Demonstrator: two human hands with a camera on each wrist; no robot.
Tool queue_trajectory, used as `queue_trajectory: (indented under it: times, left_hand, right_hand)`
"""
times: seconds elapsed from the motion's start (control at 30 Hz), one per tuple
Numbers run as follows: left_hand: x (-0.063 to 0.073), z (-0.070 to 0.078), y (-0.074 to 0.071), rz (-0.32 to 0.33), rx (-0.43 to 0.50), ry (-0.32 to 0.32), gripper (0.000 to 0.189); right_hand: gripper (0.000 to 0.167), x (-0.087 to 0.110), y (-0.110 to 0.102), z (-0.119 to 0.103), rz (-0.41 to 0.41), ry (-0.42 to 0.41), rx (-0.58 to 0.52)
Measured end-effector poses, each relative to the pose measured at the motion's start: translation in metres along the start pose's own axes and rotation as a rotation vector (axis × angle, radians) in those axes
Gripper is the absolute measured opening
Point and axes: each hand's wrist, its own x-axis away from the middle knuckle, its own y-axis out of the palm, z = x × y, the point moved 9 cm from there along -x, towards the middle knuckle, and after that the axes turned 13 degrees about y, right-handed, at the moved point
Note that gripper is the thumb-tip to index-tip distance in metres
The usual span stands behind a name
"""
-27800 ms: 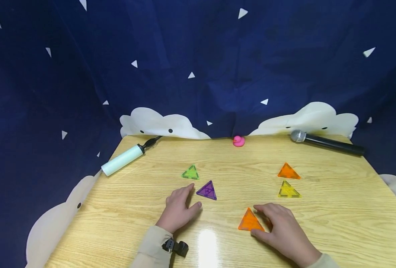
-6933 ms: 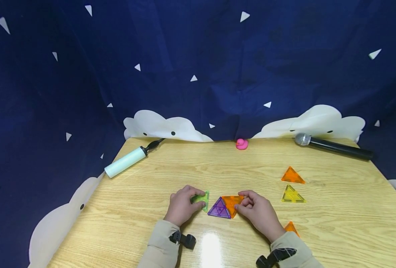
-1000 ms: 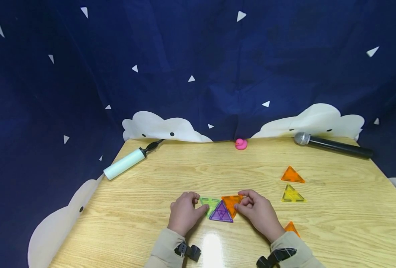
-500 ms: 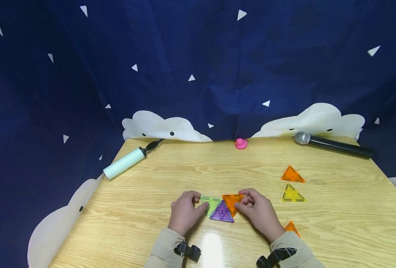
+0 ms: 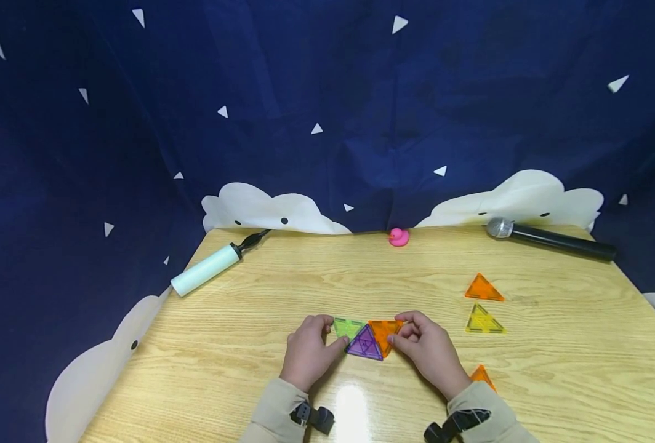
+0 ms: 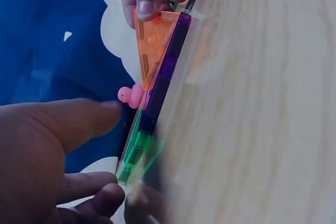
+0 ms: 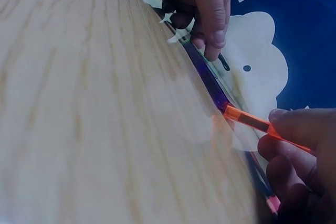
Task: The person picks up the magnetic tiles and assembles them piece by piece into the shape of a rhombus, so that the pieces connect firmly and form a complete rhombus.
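Note:
Three triangular magnetic tiles stand in a row in the head view: a green tile (image 5: 347, 327), a purple tile (image 5: 365, 343) and an orange tile (image 5: 384, 335). They meet along their slanted edges, with purple in the middle. My left hand (image 5: 309, 349) holds the green tile between thumb and index finger. On the other side, my right hand (image 5: 429, 351) pinches the orange tile by its outer corner. In the right wrist view that orange tile (image 7: 252, 120) is tilted up off the table, while the purple tile (image 7: 205, 75) lies low against the wood.
To the right lie another orange tile (image 5: 484, 289) and a yellow tile (image 5: 484, 320). A third orange tile (image 5: 484, 376) is partly behind the right sleeve. Along the back are a hand pump (image 5: 208, 269), a pink toy duck (image 5: 399, 237) and a microphone (image 5: 551, 240).
The tiles lay apart at first; purple and orange came together, then my left hand brought green against purple. In the last half second green and purple shifted slightly away from me.

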Motion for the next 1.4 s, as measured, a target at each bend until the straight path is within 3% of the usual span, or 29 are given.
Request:
queue_trajectory:
  times: [0.2, 0.63, 0.97, 1.2, 1.4]
  left_hand:
    - [-0.0008, 0.0002, 0.0036, -0.056, -0.059, 0.008, 0.072]
    - [-0.0044, -0.0001, 0.0067, -0.047, -0.114, 0.03, 0.073]
    - [-0.0041, -0.0006, 0.0073, -0.002, -0.024, 0.009, 0.076]
    - [-0.0048, 0.004, 0.0039, 0.063, 0.077, 0.054, 0.055]
    - [-0.0041, 0.0003, 0.004, 0.089, 0.189, 0.016, 0.045]
  right_hand:
    - [0.035, -0.0013, -0.0007, -0.0006, 0.007, -0.001, 0.011]
    - [0.036, -0.0011, -0.0019, 0.0005, 0.013, -0.006, 0.026]
    - [0.035, -0.0008, 0.0, 0.0016, 0.012, 0.0, 0.012]
    - [0.035, -0.0008, 0.0004, 0.0007, 0.018, -0.004, 0.013]
    - [0.036, -0.0003, -0.0003, 0.0005, 0.015, -0.001, 0.012]
